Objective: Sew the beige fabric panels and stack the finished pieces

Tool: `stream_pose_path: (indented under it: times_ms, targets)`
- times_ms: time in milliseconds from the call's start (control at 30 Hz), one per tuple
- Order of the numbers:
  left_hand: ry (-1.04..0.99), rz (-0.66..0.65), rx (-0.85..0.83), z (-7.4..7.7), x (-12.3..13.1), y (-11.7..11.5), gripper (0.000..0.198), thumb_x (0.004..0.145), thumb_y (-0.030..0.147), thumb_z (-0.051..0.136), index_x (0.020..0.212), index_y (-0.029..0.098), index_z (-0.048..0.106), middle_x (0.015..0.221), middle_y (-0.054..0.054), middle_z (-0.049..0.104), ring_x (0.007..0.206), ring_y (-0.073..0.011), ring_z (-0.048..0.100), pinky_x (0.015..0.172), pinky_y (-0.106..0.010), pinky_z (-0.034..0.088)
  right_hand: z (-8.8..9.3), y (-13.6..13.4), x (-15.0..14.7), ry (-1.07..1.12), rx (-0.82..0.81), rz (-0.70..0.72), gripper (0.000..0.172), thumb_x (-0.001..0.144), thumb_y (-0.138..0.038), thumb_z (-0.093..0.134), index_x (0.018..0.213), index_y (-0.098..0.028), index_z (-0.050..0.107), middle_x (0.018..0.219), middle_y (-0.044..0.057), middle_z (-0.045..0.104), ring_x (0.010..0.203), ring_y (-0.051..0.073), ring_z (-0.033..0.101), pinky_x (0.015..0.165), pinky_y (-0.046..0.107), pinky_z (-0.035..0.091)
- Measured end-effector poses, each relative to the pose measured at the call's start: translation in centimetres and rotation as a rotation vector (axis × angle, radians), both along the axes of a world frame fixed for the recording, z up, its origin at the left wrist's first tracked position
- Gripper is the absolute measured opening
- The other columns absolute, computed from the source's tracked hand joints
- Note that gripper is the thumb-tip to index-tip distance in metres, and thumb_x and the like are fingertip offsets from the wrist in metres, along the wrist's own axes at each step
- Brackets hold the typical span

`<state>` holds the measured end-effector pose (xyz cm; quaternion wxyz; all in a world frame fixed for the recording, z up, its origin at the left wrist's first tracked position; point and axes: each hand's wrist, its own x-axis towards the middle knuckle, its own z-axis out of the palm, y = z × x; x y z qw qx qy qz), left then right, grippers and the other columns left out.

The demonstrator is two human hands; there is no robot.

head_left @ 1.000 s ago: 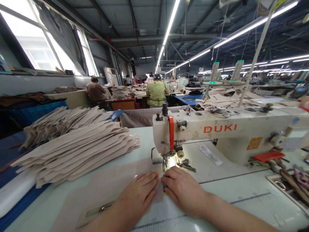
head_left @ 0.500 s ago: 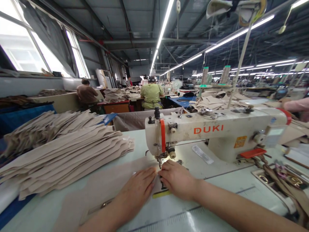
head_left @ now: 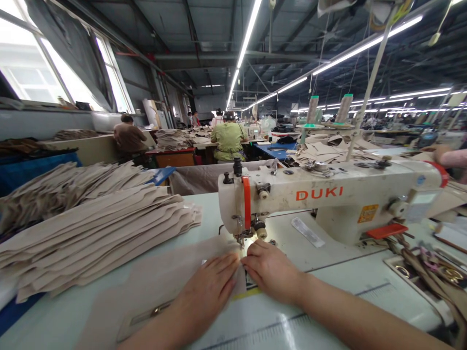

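A beige fabric piece (head_left: 146,277) lies on the sewing table under the needle area. My left hand (head_left: 211,287) rests flat on it with the fingers stretched toward the needle. Just right of the needle (head_left: 242,242), my right hand (head_left: 272,272) is closed, its fingertips pinching at the fabric's edge; the exact grip is partly hidden. Both hands' fingertips nearly meet in front of the white DUKI sewing machine (head_left: 284,197), whose lamp lights the spot. A metal buckle-like piece (head_left: 160,308) shows beside my left wrist.
Stacked beige fabric pieces (head_left: 98,233) cover the table's left side. A small clear packet (head_left: 307,232) lies under the machine arm. At right is a tray (head_left: 419,287) with straps and metal rings. A ruler strip (head_left: 270,330) runs along the front. Other people work farther back.
The camera view has shifted slightly. Both hands stay by the needle, with only a very small movement, and the fabric looks nearly unchanged.
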<state>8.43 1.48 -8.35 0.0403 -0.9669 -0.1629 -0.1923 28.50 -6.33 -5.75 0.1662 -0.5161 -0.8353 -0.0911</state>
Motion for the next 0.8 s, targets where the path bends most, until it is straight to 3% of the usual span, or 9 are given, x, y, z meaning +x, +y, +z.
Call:
stream_pose_path:
  times_ms: [233, 800]
  targets:
    - [-0.012, -0.003, 0.032, 0.8, 1.1, 0.7, 0.037, 0.096, 0.024, 0.039, 0.127, 0.017, 0.058, 0.125, -0.01, 0.065, 0.114, -0.0208, 0.061, 0.099, -0.039, 0.049, 0.0, 0.5, 0.4, -0.026, -0.027, -0.055, 0.017, 0.093, -0.015, 0.05, 0.092, -0.015, 0.066, 0.087, 0.008, 0.063, 0.081, 0.02, 0.054, 0.076, 0.031, 0.043]
    - [-0.028, -0.007, 0.048, 0.2, 1.3, 0.9, 0.035, 0.096, 0.022, 0.039, 0.125, 0.016, 0.058, 0.125, -0.009, 0.065, 0.113, -0.0204, 0.061, 0.098, -0.039, 0.05, -0.6, 0.1, 0.3, -0.03, -0.024, -0.066, 0.015, 0.094, -0.016, 0.05, 0.092, -0.015, 0.065, 0.087, 0.007, 0.061, 0.082, 0.02, 0.052, 0.079, 0.03, 0.042]
